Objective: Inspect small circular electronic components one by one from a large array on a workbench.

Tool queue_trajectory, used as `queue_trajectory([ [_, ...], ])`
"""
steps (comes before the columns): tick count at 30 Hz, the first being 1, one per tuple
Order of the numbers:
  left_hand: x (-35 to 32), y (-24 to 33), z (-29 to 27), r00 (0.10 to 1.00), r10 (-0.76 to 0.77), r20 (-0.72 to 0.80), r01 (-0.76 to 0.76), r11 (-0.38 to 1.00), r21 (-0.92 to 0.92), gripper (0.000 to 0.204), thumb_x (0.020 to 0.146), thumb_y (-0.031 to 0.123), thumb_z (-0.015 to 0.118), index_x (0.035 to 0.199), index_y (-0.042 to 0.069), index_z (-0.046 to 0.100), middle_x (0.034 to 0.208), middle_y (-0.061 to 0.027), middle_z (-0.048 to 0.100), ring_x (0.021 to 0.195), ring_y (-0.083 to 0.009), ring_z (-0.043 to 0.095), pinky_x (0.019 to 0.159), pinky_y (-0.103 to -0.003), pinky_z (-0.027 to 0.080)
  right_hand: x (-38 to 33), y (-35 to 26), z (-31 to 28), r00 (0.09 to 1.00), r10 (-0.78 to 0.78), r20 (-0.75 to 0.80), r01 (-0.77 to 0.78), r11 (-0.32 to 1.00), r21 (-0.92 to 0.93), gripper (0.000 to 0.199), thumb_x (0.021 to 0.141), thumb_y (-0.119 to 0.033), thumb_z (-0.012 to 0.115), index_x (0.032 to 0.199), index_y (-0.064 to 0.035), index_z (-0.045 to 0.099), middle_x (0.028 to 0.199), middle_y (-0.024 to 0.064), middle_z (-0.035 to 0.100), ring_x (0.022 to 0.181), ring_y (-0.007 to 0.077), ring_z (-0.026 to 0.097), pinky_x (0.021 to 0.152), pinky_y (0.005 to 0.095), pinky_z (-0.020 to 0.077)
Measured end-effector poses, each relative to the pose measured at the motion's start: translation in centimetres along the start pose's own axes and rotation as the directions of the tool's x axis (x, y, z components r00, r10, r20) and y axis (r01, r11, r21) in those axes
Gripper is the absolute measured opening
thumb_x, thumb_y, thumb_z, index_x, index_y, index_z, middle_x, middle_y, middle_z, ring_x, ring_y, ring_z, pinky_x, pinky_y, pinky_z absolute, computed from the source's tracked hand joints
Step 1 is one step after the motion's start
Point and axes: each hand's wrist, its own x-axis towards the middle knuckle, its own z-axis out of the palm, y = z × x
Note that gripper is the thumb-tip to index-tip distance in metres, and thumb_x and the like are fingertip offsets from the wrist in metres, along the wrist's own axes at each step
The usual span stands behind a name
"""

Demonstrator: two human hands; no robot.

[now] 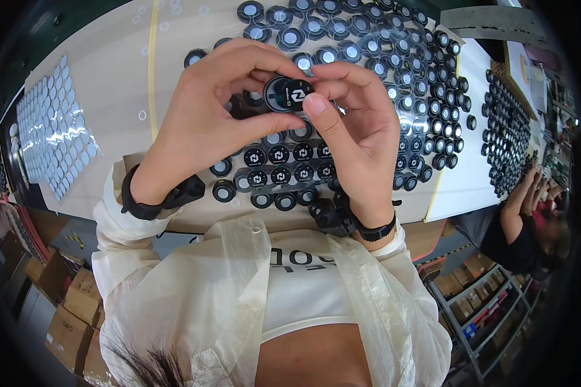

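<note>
Above the table, my left hand [197, 106] is closed round the edge of a small round black part [275, 95], its thumb below and fingers above. My right hand [365, 132] pinches a round black label [297, 97] with a white mark, tilted over the part's face. The two overlap; whether the label is stuck down I cannot tell. Beneath my hands, a clear sheet with several similar black labels [279, 155] lies across more black parts. Further parts with pale round centres [292, 39] spread beyond and to the right, some under clear film.
At the left lies a sheet of pale round discs [55, 122]. A yellow tape line [152, 71] crosses the table. More black parts [505, 135] cover the far right, where another person [513, 219] works. Cardboard boxes [70, 335] and a metal rack [474, 322] stand below.
</note>
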Motion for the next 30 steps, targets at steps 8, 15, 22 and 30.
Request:
queue_trajectory([
  [8, 0.0, 0.3, 0.7, 0.999, 0.003, -0.035, -0.002, 0.999, 0.044, 0.046, 0.075, -0.007, 0.08, 0.119, -0.002, 0.066, 0.116, -0.0093, 0.065, 0.106, -0.0177, 0.065, 0.088, -0.028, 0.054, -0.2, -0.3, 0.0, 0.998, 0.032, -0.058, -0.035, 0.998, -0.055, 0.019, 0.09, 0.001, 0.071, 0.107, 0.0045, 0.065, 0.098, 0.0076, 0.069, 0.093, 0.0129, 0.066, 0.088, 0.0275, 0.0526],
  [15, 0.1, 0.4, 1.1, 0.989, 0.055, -0.137, -0.044, 0.995, 0.085, 0.039, 0.073, -0.001, 0.083, 0.112, 0.003, 0.074, 0.104, -0.0082, 0.069, 0.088, -0.0148, 0.068, 0.076, -0.025, 0.058, -0.2, -0.1, 0.2, 0.996, 0.004, -0.086, -0.011, 0.997, -0.08, 0.015, 0.087, 0.0, 0.075, 0.101, 0.0034, 0.07, 0.098, 0.0089, 0.072, 0.092, 0.0132, 0.068, 0.087, 0.0263, 0.0524],
  [22, -0.2, 1.1, 0.9, 0.995, 0.004, -0.095, 0.014, 0.983, 0.183, 0.047, 0.074, -0.005, 0.081, 0.12, 0.002, 0.072, 0.108, -0.0081, 0.066, 0.095, -0.0133, 0.065, 0.079, -0.024, 0.054, -0.4, -0.1, 0.3, 0.994, 0.003, -0.106, -0.017, 0.991, -0.131, 0.015, 0.087, 0.0, 0.075, 0.1, 0.0026, 0.07, 0.096, 0.0077, 0.072, 0.09, 0.0119, 0.067, 0.085, 0.0247, 0.0511],
  [30, -0.3, 1.0, 1.3, 0.991, -0.023, -0.132, 0.051, 0.975, 0.215, 0.047, 0.074, -0.004, 0.081, 0.119, 0.005, 0.073, 0.103, -0.0067, 0.066, 0.091, -0.0113, 0.064, 0.076, -0.022, 0.055, -0.3, 1.0, 0.7, 0.978, -0.144, -0.15, 0.098, 0.955, -0.279, 0.012, 0.085, -0.003, 0.077, 0.095, 0.001, 0.073, 0.091, 0.0089, 0.074, 0.089, 0.0134, 0.068, 0.082, 0.0265, 0.0521],
])
